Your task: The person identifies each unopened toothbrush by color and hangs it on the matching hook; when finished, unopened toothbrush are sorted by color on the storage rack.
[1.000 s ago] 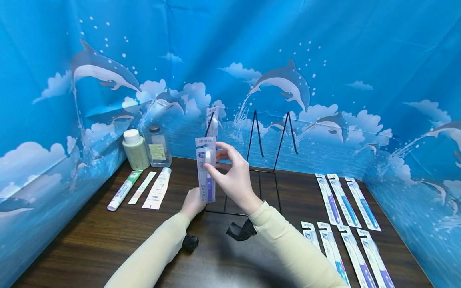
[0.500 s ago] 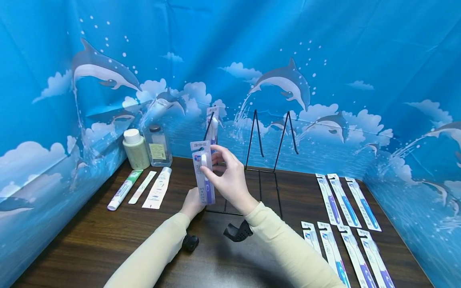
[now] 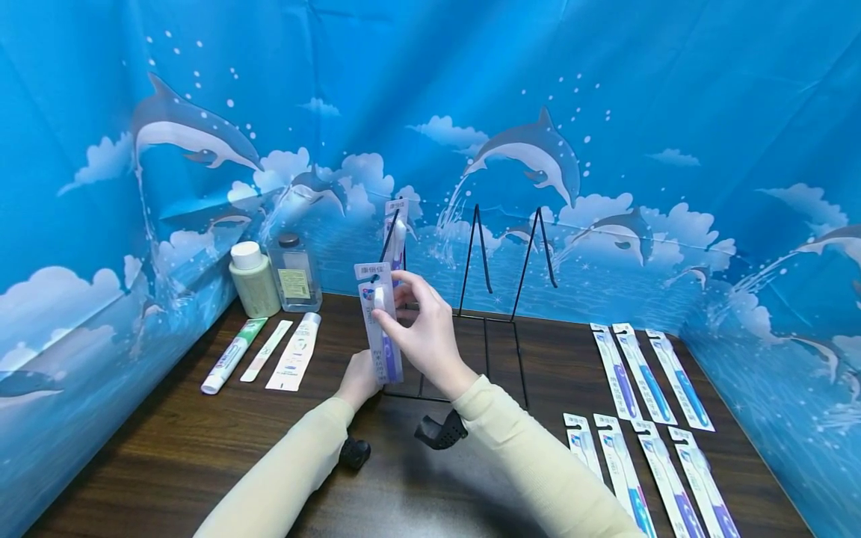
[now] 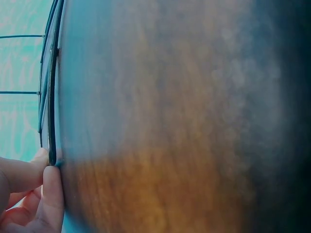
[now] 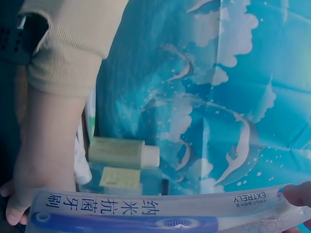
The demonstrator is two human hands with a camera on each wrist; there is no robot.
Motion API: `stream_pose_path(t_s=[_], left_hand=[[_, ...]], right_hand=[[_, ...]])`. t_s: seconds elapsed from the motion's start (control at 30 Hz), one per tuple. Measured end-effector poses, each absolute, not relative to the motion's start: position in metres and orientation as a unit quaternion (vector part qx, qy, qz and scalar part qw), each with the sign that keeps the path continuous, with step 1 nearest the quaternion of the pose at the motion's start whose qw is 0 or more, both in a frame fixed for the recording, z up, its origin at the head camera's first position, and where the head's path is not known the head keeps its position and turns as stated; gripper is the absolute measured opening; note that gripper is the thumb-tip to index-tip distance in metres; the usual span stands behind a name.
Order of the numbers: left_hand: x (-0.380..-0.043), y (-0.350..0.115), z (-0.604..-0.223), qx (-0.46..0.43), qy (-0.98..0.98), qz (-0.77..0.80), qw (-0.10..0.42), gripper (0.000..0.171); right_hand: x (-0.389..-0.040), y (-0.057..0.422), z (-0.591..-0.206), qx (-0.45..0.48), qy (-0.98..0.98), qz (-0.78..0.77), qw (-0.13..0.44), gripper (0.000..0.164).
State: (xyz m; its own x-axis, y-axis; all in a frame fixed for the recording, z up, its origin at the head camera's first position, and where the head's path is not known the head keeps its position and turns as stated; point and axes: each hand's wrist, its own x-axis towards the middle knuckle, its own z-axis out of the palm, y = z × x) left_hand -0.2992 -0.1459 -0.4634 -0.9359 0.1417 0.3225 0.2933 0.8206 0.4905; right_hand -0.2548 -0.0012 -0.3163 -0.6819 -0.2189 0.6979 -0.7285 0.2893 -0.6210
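Note:
My right hand (image 3: 430, 332) pinches a packaged toothbrush (image 3: 377, 340) with a purple handle, thumb on the front and fingers behind. The pack stands nearly upright, its hanger hole at the top, in front of the rack's left prong. Another packaged toothbrush (image 3: 397, 235) hangs on that prong, partly covered by the held one. Low on the left, my left hand (image 3: 360, 376) grips the black wire rack (image 3: 486, 347). In the left wrist view, thumb and finger of the left hand (image 4: 34, 194) pinch the end of the rack's black frame.
Several packaged toothbrushes (image 3: 649, 373) lie in two rows at the right. On the left are toothpaste tubes (image 3: 233, 356), a narrow pack (image 3: 265, 351), a green bottle (image 3: 255, 284) and a clear bottle (image 3: 294, 276). A blue dolphin curtain (image 3: 430, 90) surrounds the brown table (image 3: 168, 456).
My right hand has drawn the toothbrush pack slightly left and down, and its top now leans left. It stays almost still over the last half second. The left hand keeps its place.

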Motion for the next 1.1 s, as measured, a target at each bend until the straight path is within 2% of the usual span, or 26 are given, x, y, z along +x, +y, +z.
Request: stream_pose_path(t_s=[0.1, 0.23, 0.37, 0.53, 0.7, 1.1], left_hand=[[-0.3, -0.145, -0.462, -0.117, -0.952, -0.254, 0.124, 0.011], [-0.302, -0.144, -0.461, -0.087, -0.954, -0.279, 0.073, 0.003], [-0.303, -0.143, -0.461, -0.045, -0.949, -0.31, 0.031, 0.012], [-0.303, -0.142, -0.461, -0.041, -0.953, -0.298, 0.038, 0.015], [-0.302, -0.142, -0.461, -0.053, -0.95, -0.302, 0.052, 0.035], [-0.301, -0.143, -0.463, -0.036, -0.949, -0.313, 0.033, 0.036]], right_hand=[[-0.261, -0.002, -0.317, 0.301, -0.767, 0.511, 0.247, 0.049], [-0.269, -0.003, -0.318, 0.287, -0.774, 0.508, 0.244, 0.05], [-0.278, -0.005, -0.317, 0.278, -0.777, 0.507, 0.251, 0.05], [-0.293, -0.01, -0.315, 0.26, -0.782, 0.505, 0.258, 0.049], [-0.312, -0.016, -0.313, 0.233, -0.786, 0.508, 0.263, 0.049], [-0.344, -0.027, -0.307, 0.197, -0.798, 0.495, 0.282, 0.05]])
